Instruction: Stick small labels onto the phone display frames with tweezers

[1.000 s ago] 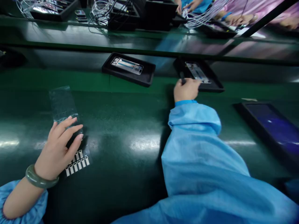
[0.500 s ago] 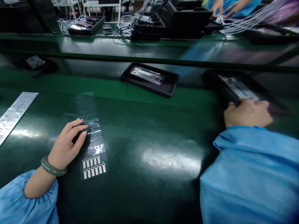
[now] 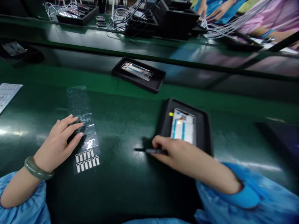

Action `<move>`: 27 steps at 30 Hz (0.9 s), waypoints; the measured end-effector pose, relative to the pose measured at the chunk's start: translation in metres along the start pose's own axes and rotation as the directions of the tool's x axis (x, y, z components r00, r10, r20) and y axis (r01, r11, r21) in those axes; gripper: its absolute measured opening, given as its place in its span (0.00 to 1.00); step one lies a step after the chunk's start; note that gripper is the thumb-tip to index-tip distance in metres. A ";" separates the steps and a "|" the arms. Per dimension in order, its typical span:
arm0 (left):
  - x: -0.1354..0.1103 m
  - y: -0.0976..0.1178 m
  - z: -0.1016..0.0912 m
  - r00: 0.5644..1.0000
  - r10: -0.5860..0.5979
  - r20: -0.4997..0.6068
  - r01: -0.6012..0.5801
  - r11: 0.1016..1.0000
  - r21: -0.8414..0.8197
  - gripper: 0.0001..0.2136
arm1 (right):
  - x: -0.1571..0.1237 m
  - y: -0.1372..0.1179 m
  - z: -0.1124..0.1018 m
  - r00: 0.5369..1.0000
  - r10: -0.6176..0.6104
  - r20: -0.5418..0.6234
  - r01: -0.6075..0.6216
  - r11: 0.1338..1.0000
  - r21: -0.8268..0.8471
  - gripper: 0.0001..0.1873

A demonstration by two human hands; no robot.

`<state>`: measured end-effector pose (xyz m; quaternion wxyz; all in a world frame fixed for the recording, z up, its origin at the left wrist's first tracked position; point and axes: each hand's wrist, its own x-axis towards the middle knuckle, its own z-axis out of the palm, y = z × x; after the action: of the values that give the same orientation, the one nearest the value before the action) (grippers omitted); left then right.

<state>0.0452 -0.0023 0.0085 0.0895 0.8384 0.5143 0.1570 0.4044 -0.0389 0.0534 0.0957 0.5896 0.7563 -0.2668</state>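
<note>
Now the phone frame (image 3: pixel 183 126) sits just beyond the right fingers, face of parts upward, its near end hidden by the hand. It lies in a black tray (image 3: pixel 203 130), whose raised rim probably stops it from sliding about. The right hand (image 3: pixel 174 149) pinches a dark, pen-like tool (image 3: pixel 154 151), fingers closed around it, tip pointing left over the table (image 3: pixel 126 186). That sideways hold perhaps keeps the tip clear of the frame; whether any finger also grips the tray, I can't tell.

Across to the left hand (image 3: pixel 58 143): fingers loosely spread, nothing grasped, poised at the edge of a clear film strip (image 3: pixel 92 132), maybe to steady it; contact is unclear. White labels (image 3: pixel 86 165) sit in two rows at its near end, below those fingertips, presumably for easy reach.

Farther out, between and beyond both sets of fingers, a second tray (image 3: pixel 157 82) cradles another frame (image 3: pixel 137 71). Past that, a co-worker's hands (image 3: pixel 218 11) are at white cables (image 3: pixel 233 26).
</note>
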 end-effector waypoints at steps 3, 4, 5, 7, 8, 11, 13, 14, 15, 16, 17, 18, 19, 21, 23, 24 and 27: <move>-0.001 -0.003 0.001 0.998 0.052 0.021 -0.052 0.998 0.018 0.16 | -0.007 -0.048 0.009 0.970 -0.203 0.134 0.199 0.979 0.038 0.07; -0.002 -0.003 0.002 0.998 0.061 0.025 -0.062 0.998 0.026 0.16 | -0.009 -0.060 0.012 0.947 -0.268 0.175 0.264 0.963 0.047 0.07; -0.002 -0.003 0.002 0.997 0.068 0.032 -0.069 0.997 0.033 0.16 | -0.011 -0.070 0.015 0.918 -0.334 0.213 0.330 0.942 0.054 0.06; -0.001 -0.002 0.002 0.996 0.075 0.055 -0.078 0.996 0.043 0.17 | -0.013 -0.084 0.022 0.823 -0.482 0.300 0.481 0.873 0.081 0.07; -0.001 -0.001 0.001 0.995 0.077 0.069 -0.080 0.996 0.046 0.17 | -0.014 -0.089 0.024 0.749 -0.563 0.350 0.565 0.818 0.107 0.08; -0.001 0.002 -0.001 0.992 0.072 0.100 -0.077 0.996 0.047 0.18 | -0.011 -0.094 0.021 0.535 -0.735 0.417 0.725 0.652 0.220 0.10; -0.002 0.004 -0.003 0.991 0.068 0.111 -0.074 0.996 0.042 0.19 | -0.004 -0.090 0.011 0.526 -0.789 0.318 0.714 0.613 0.339 0.10; -0.003 0.004 -0.004 0.990 0.073 0.120 -0.077 0.996 0.036 0.19 | 0.001 -0.086 0.004 0.546 -0.808 0.222 0.685 0.583 0.437 0.08; -0.004 0.004 -0.006 0.988 0.080 0.132 -0.084 0.996 0.030 0.20 | 0.006 -0.082 -0.004 0.596 -0.798 0.093 0.644 0.544 0.538 0.06; -0.005 0.005 -0.007 0.985 0.088 0.149 -0.092 0.995 0.025 0.21 | 0.012 -0.077 -0.011 0.649 -0.759 -0.045 0.615 0.490 0.618 0.08; -0.007 0.005 -0.009 0.981 0.095 0.170 -0.101 0.995 0.022 0.23 | 0.019 -0.073 -0.017 0.709 -0.688 -0.154 0.586 0.454 0.672 0.13; -0.008 0.005 -0.009 0.975 0.105 0.195 -0.111 0.994 0.023 0.25 | 0.026 -0.069 -0.022 0.767 -0.591 -0.251 0.561 0.427 0.709 0.19; -0.010 0.005 -0.010 0.969 0.113 0.218 -0.122 0.992 0.026 0.27 | 0.032 -0.067 -0.025 0.811 -0.486 -0.326 0.540 0.406 0.738 0.24; -0.012 0.006 -0.011 0.958 0.128 0.256 -0.142 0.989 0.035 0.31 | 0.043 -0.068 -0.026 0.869 -0.276 -0.411 0.491 0.373 0.788 0.29; -0.014 0.008 -0.010 0.949 0.140 0.281 -0.158 0.987 0.040 0.33 | 0.051 -0.075 -0.024 0.901 -0.146 -0.409 0.434 0.341 0.834 0.27; -0.015 0.009 -0.009 0.947 0.141 0.290 -0.159 0.987 0.040 0.34 | 0.054 -0.080 -0.021 0.914 -0.129 -0.385 0.405 0.328 0.853 0.24; -0.017 0.012 -0.006 0.941 0.142 0.309 -0.159 0.987 0.031 0.34 | 0.063 -0.098 -0.009 0.935 -0.202 -0.290 0.341 0.299 0.891 0.16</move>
<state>0.0459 -0.0226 0.0153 0.1326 0.8914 0.4330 0.0176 0.2954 0.0027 0.0611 -0.3489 0.4166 0.5618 -0.6237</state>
